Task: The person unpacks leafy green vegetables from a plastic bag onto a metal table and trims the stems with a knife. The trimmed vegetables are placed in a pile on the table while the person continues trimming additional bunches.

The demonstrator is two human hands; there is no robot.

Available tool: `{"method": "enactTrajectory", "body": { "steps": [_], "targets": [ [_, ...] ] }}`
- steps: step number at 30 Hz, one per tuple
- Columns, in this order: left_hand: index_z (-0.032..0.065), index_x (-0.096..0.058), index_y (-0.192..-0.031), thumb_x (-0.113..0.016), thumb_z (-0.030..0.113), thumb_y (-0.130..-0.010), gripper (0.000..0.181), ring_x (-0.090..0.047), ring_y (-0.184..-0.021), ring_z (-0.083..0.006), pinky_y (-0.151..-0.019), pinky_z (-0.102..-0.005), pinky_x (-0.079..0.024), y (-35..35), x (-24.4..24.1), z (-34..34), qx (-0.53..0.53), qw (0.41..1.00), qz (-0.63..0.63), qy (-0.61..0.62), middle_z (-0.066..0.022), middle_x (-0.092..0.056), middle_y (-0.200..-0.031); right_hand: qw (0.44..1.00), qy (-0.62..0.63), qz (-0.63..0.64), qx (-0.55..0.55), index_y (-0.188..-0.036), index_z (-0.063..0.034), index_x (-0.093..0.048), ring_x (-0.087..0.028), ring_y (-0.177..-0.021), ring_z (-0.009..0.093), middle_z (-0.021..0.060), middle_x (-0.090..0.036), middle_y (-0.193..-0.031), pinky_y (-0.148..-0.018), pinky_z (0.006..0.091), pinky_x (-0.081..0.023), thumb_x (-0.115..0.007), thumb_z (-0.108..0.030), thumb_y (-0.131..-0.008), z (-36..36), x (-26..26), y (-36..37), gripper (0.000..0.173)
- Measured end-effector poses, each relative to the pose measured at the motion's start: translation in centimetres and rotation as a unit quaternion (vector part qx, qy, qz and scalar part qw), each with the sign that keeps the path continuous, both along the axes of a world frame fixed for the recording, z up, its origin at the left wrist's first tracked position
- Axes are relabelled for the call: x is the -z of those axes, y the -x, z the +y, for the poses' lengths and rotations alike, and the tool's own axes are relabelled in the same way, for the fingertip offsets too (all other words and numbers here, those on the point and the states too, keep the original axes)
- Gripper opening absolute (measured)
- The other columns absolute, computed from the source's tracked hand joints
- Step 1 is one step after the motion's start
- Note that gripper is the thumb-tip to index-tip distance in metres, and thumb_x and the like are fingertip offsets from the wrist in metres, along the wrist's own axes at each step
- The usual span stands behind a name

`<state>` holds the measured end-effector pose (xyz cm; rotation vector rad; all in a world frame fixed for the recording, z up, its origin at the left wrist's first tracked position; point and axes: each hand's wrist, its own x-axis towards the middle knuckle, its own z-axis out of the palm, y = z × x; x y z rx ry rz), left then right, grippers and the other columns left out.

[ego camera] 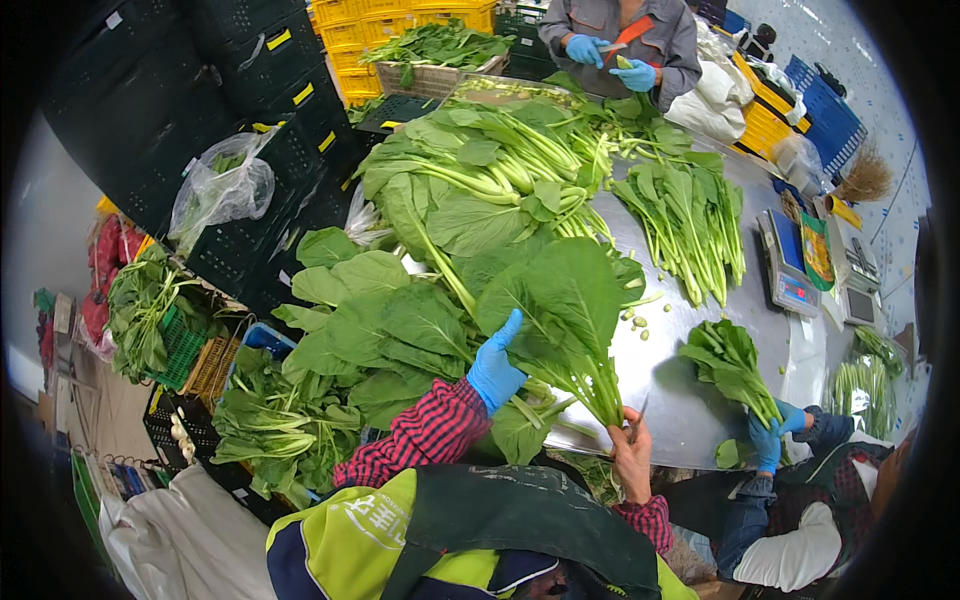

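Observation:
My left hand (pixel 496 367), in a blue glove, lies against the leaves of a large green leafy vegetable (pixel 559 300), its thumb raised; whether its fingers grip the leaves is hard to tell. At the stem end, my bare right hand (pixel 632 454) holds a small knife (pixel 641 420), blade up, with its fingertips at the base of the stems. Beyond lies a big heap of leafy greens (pixel 480 165) on the metal table (pixel 675 390). A sorted row of greens (pixel 686 225) lies to the right. Cut stem ends (pixel 640 322) are scattered near the leaves.
A co-worker's gloved hands (pixel 772 431) hold a bunch at the right; another person (pixel 626 45) works across the table. A digital scale (pixel 791 266) stands at the right edge. Dark crates (pixel 180 90) are stacked at left, above a green basket (pixel 180 345). More greens (pixel 281 435) lie beside my left arm.

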<state>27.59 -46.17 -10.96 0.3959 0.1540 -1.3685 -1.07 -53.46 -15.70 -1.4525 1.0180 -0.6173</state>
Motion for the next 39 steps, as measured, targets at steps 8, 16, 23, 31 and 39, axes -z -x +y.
{"method": "enactTrajectory", "body": {
  "steps": [8,16,23,31,39],
  "targets": [
    [0.0041,-0.059,-0.122,-0.057,0.016,-0.097,0.027,-0.064,-0.106,-0.0263,-0.093,-0.0443,-0.053,-0.8,0.8,2.0,-0.083,0.957,-0.276,-0.022,-0.0114,-0.066,-0.117,0.996,-0.077,-0.042,0.001,-0.126,0.0009,-0.055,-0.046,-0.052,0.004,-0.0024,-0.055,-0.072,-0.046,0.0206,-0.037,-0.064,-0.012,-0.093,-0.6,0.2,0.3,0.038],
    [0.0079,-0.050,-0.135,-0.057,0.034,-0.098,0.046,-0.056,-0.119,-0.0328,-0.105,-0.0519,-0.042,-2.2,1.7,1.5,-0.089,0.981,-0.174,0.011,-0.0117,-0.057,-0.133,0.994,-0.075,-0.061,0.041,-0.129,0.0030,-0.056,-0.044,-0.051,0.003,-0.0011,-0.060,-0.080,-0.046,0.0199,-0.037,-0.062,-0.014,-0.093,-1.3,-0.4,0.6,0.040],
    [0.0055,-0.025,-0.153,-0.061,0.023,-0.094,0.071,-0.036,-0.140,-0.0298,-0.115,-0.0445,-0.031,-1.7,-1.8,3.1,-0.083,0.902,-0.423,0.025,-0.0138,-0.033,-0.156,0.973,0.100,0.020,0.207,-0.129,0.0009,-0.056,-0.060,-0.075,0.016,0.0069,-0.066,-0.095,-0.067,0.0321,-0.048,-0.061,-0.009,-0.092,-6.3,0.0,8.8,0.039],
    [0.0216,-0.036,-0.151,-0.075,0.036,-0.079,0.083,-0.022,-0.145,-0.0429,-0.116,-0.0591,-0.019,4.5,2.0,4.6,0.196,0.355,-0.914,0.013,-0.0144,-0.031,-0.156,0.868,0.294,0.317,0.243,-0.132,0.0010,-0.055,-0.062,-0.109,0.038,0.0235,-0.064,-0.118,-0.093,0.0414,-0.048,-0.065,-0.009,-0.087,-7.9,-0.5,12.4,0.047],
    [0.0271,-0.054,-0.137,-0.069,0.045,-0.081,0.061,-0.029,-0.142,-0.0391,-0.115,-0.0661,-0.011,2.5,6.1,5.2,0.240,0.222,-0.945,0.001,-0.0047,-0.045,-0.146,0.943,0.303,0.136,-0.004,-0.125,-0.0048,-0.061,-0.067,-0.082,0.028,0.0169,-0.067,-0.109,-0.074,0.0353,-0.052,-0.068,-0.014,-0.086,-7.0,-0.2,-4.0,0.040]
  ]
}}
